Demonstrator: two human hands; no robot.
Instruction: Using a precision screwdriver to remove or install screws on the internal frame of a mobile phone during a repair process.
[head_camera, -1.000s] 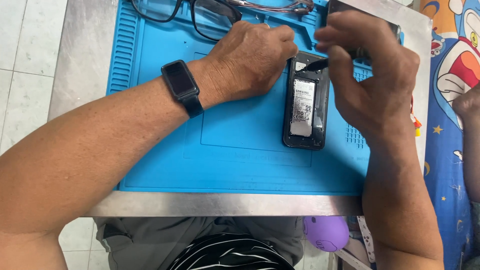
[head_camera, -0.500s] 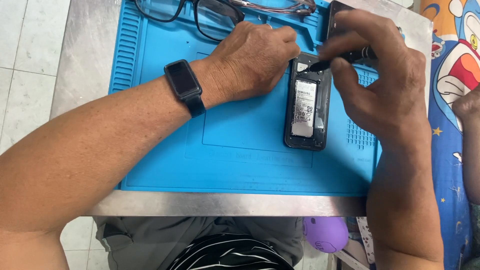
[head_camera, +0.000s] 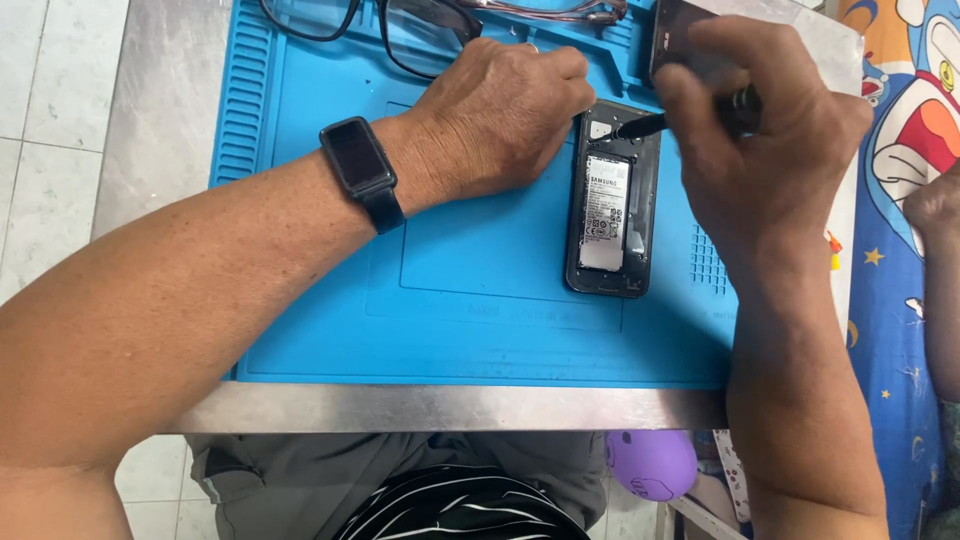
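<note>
An opened dark phone (head_camera: 612, 215) lies back-up on a blue work mat (head_camera: 470, 300), its silver battery exposed. My left hand (head_camera: 500, 115), with a black wrist band behind it, rests as a loose fist on the mat and touches the phone's upper left edge. My right hand (head_camera: 770, 140) grips a thin black tool (head_camera: 650, 124) whose tip sits on the phone's top end, near the camera area. The tool's handle is hidden inside my fingers.
Black-framed glasses (head_camera: 400, 25) lie at the mat's far edge, beside a dark flat phone part (head_camera: 672, 30). The mat sits on a steel table (head_camera: 440, 408). A cartoon-print cloth (head_camera: 900, 150) and another person's arm (head_camera: 940, 260) are at the right. A purple ball (head_camera: 652, 464) is below the table.
My right hand has shifted slightly right and down, bringing the tool tip onto the phone's top end. My left hand has stayed in place.
</note>
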